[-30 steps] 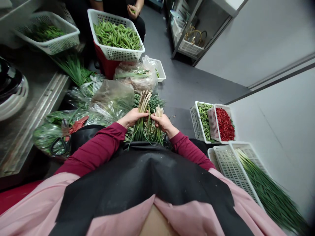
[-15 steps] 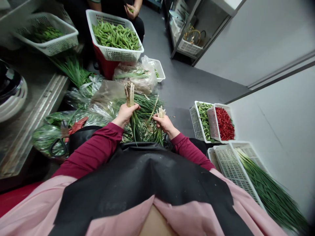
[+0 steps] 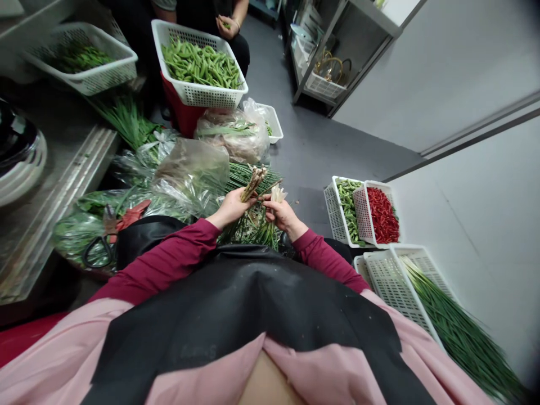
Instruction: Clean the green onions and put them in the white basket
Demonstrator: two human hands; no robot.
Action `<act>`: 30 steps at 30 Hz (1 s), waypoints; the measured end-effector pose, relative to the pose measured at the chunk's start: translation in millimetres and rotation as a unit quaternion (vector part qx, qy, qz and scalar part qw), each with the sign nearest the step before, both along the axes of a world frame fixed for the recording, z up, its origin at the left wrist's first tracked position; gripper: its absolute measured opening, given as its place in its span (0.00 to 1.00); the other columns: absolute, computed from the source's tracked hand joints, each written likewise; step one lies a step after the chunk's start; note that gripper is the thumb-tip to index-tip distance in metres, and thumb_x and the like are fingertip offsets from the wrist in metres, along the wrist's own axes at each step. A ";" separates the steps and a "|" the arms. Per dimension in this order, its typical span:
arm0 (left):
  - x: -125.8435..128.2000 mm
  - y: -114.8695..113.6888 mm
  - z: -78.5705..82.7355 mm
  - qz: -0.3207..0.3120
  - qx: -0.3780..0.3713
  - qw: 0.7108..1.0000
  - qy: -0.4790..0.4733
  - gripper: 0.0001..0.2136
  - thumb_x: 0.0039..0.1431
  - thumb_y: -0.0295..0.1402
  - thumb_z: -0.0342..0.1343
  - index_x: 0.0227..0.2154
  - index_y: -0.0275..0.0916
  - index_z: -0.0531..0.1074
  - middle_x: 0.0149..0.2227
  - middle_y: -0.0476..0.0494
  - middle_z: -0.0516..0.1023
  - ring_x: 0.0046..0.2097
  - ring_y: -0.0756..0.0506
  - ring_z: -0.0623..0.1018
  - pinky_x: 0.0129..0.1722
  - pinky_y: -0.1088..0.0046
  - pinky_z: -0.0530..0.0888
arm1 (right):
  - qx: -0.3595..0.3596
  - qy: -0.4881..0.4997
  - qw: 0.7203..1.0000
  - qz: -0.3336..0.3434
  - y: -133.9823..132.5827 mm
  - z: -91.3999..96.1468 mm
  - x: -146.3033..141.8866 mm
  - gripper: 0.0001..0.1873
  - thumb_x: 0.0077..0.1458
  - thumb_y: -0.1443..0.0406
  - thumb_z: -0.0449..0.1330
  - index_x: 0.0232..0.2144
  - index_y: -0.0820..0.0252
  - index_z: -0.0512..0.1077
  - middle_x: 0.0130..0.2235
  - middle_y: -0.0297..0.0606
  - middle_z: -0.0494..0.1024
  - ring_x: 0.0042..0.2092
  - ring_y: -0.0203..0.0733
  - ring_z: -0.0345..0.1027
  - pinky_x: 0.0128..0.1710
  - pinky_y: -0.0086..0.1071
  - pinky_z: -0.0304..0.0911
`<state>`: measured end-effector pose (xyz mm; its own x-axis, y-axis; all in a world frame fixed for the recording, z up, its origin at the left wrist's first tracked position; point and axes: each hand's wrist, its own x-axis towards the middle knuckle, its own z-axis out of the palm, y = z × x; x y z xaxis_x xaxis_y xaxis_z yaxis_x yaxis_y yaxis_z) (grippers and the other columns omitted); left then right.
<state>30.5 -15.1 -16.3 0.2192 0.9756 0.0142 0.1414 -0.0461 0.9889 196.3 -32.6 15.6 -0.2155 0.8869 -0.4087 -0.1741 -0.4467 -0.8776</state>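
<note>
My left hand (image 3: 232,208) is closed round a bunch of spring onions (image 3: 253,184), its brownish, unpeeled stalk ends tilted up to the right. Close beside it, my right hand (image 3: 284,216) grips a smaller bunch of spring onions with clean white ends (image 3: 278,194). The fingertips of both hands nearly meet around a thin brownish stalk; whether both pinch it I cannot tell. Green leaves hang below the hands over scattered trimmings (image 3: 252,224). Behind them lies a pile of long spring onions (image 3: 240,175), partly under a clear plastic bag (image 3: 192,166).
A white basket of green peppers (image 3: 200,98) stands ahead, near a person's hand (image 3: 228,26). To the right are baskets of red chillies (image 3: 383,216), green peppers (image 3: 348,199) and spring onions (image 3: 453,309). Scissors (image 3: 101,244) lie at left on bagged greens.
My left hand has moved right, close to my right hand, and its bunch has tipped from upright to leaning right. My right hand has stayed almost in place with its bunch.
</note>
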 end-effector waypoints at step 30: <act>-27.9 16.0 4.5 -0.025 -0.185 0.971 -0.147 0.14 0.37 0.38 0.68 0.25 0.33 0.74 0.22 0.46 0.74 0.22 0.51 0.68 0.23 0.73 0.64 | 0.124 -0.304 0.944 0.009 5.9 8.7 36.9 0.08 0.39 0.64 0.67 0.26 0.60 0.75 0.22 0.31 0.71 0.24 0.34 0.62 0.25 0.28 0.58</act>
